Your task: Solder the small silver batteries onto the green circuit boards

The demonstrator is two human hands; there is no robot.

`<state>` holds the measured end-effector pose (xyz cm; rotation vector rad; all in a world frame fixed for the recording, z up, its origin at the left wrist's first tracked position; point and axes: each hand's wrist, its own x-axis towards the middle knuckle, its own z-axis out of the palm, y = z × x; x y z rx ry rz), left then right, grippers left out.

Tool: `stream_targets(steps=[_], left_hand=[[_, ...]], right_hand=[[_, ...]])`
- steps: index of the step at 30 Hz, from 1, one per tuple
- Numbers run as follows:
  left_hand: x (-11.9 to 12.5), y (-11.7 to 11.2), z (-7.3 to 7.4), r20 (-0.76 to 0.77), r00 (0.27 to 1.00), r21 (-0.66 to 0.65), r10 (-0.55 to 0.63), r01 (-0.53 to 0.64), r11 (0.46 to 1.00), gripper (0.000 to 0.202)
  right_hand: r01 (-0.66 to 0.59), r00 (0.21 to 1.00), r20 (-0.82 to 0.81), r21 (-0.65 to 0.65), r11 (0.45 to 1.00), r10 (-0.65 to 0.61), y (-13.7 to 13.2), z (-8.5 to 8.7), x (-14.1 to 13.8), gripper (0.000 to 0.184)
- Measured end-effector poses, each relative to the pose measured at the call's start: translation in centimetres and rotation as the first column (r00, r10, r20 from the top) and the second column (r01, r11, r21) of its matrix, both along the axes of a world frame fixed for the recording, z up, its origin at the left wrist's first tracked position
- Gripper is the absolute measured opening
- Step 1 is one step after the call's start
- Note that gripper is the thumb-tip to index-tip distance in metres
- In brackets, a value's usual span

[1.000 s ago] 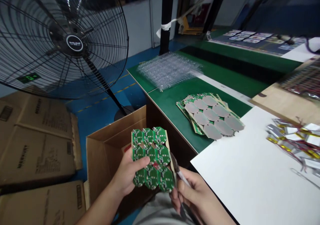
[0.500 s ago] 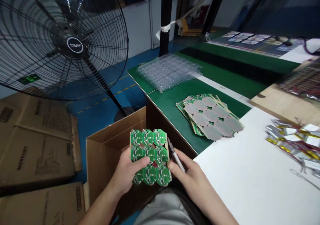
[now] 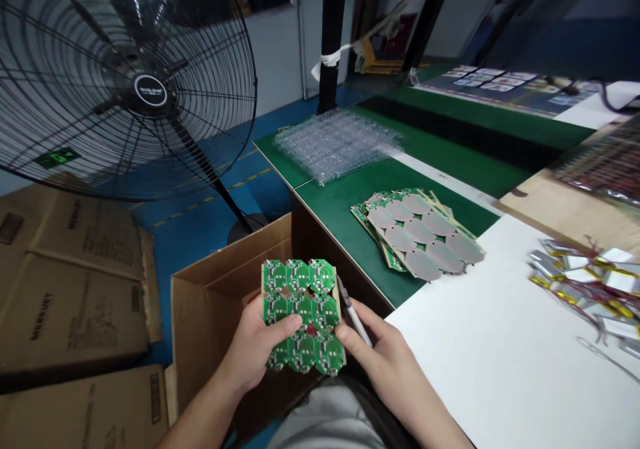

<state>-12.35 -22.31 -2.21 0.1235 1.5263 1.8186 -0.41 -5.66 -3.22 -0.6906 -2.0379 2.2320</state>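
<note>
A green circuit board panel point(image 3: 300, 302), made of several joined rounded boards, is held over the open cardboard box. My left hand point(image 3: 260, 342) grips its left side, the thumb lying across the face and the fingers hidden underneath. My right hand point(image 3: 377, 349) is closed around a slim grey pen-like tool point(image 3: 357, 322) with a dark tip, whose exact kind I cannot make out. The right thumb tip touches the panel's right edge, and the tool lies alongside that edge. Small red marks show near the panel's middle.
Below the panel stands the cardboard box point(image 3: 200, 342). More board panels point(image 3: 425, 236) are stacked on the green table point(image 3: 330, 202), behind them clear plastic trays point(image 3: 340, 142). Silver battery cells with wires point(image 3: 590, 282) lie on the white surface point(image 3: 465, 349). A large fan point(image 3: 150, 92) and cartons point(image 3: 75, 302) stand left.
The panel has shifted very slightly right and down, with both hands keeping the same hold. Little else differs.
</note>
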Motion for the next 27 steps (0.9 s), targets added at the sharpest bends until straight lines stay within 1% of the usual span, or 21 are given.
stream_targets(steps=[4,7,9,11,13,15,17,19,21,22,23,25,26,27], left_hand=[[0.1,-0.2,0.2,-0.034,0.999,-0.033,0.010,-0.012,0.999,0.037],[0.3,0.0,0.2,0.026,1.000,-0.003,-0.005,0.006,1.000,0.040],[0.3,0.1,-0.1,0.093,0.995,0.021,-0.023,0.022,1.000,0.046],[-0.1,-0.1,-0.6,0.091,0.996,-0.002,-0.008,0.008,1.000,0.052],[-1.2,-0.6,-1.2,0.018,0.999,-0.055,0.043,-0.042,0.998,0.053],[-2.7,-1.4,-1.3,-0.069,0.995,-0.105,0.078,-0.085,0.991,0.049],[-4.2,-2.3,-1.0,-0.134,0.989,-0.149,0.055,-0.075,0.986,0.045],[-5.2,-3.0,-0.1,-0.171,0.984,-0.192,-0.039,0.006,0.981,0.044],[-5.6,-3.3,0.8,-0.167,0.966,-0.223,-0.199,0.159,0.962,0.044],[-5.7,-3.3,1.1,-0.152,0.943,-0.234,-0.295,0.256,0.938,0.042],[-5.7,-3.1,1.5,-0.131,0.912,-0.240,-0.388,0.350,0.905,0.037],[-5.9,-2.8,1.9,-0.088,0.849,-0.241,-0.520,0.489,0.839,0.024],[-6.1,-2.7,2.0,-0.070,0.831,-0.235,-0.552,0.524,0.819,0.021],[-6.4,-2.8,2.0,-0.056,0.825,-0.225,-0.562,0.538,0.813,0.024]], right_hand=[[0.040,0.999,0.018,0.026,0.999,-0.040,0.0,0.0,0.1,0.057],[0.017,1.000,0.000,-0.027,0.999,-0.017,-0.2,0.1,0.4,0.052],[-0.012,0.999,-0.030,-0.080,0.997,0.010,-0.5,-0.1,0.4,0.058],[-0.003,0.999,-0.047,-0.093,0.996,-0.001,-0.8,-0.8,-0.1,0.064],[0.039,0.999,-0.035,-0.043,0.998,-0.040,-1.0,-1.9,-1.2,0.062],[0.091,0.996,-0.018,0.052,0.995,-0.090,-1.1,-3.0,-2.6,0.057],[0.146,0.989,-0.008,0.143,0.979,-0.147,-1.1,-3.7,-3.8,0.059],[0.202,0.979,-0.003,0.198,0.959,-0.205,-1.0,-3.7,-4.4,0.060],[0.235,0.971,-0.009,0.217,0.948,-0.239,-0.8,-3.0,-4.5,0.056],[0.237,0.971,-0.021,0.216,0.947,-0.238,-0.7,-2.4,-4.3,0.053],[0.222,0.975,-0.033,0.206,0.953,-0.220,-0.6,-1.7,-4.1,0.050],[0.127,0.992,-0.043,0.148,0.981,-0.121,-0.3,-0.5,-3.8,0.041],[0.064,0.997,-0.042,0.097,0.993,-0.061,-0.2,0.0,-3.6,0.035],[0.016,0.999,-0.040,0.036,0.999,-0.014,-0.1,0.2,-3.5,0.031]])
